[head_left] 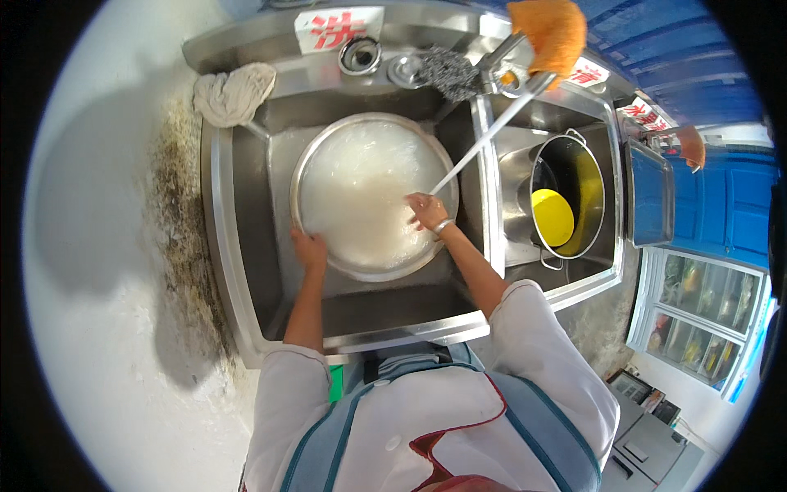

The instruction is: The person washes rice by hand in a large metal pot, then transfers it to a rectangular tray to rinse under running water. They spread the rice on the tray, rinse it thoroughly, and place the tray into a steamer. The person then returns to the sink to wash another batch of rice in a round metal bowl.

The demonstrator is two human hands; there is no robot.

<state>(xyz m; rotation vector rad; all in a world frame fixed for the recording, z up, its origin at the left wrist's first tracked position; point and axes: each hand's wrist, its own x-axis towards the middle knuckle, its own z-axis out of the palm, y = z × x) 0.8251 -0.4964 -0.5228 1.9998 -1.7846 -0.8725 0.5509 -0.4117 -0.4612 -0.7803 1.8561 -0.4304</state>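
A large round metal basin (pixel 375 275) full of cloudy, whitish water sits in the left compartment of a stainless steel sink (pixel 393 329). My left hand (pixel 309 249) grips the basin's rim at its lower left. Over the right part of the water is my right hand (pixel 428 210), its fingers partly spread and nothing seen in them. A white faucet pipe (pixel 486 140) slants down from the back, its end close above my right hand. What lies under the cloudy water cannot be made out.
In the right compartment stands a deep metal pot (pixel 601 203) with a yellow bowl (pixel 553 216) inside. A whitish cloth (pixel 233 95), metal scouring wool (pixel 450 74) and an orange cloth (pixel 550 34) are along the back. A stained wall (pixel 178 246) borders the left side.
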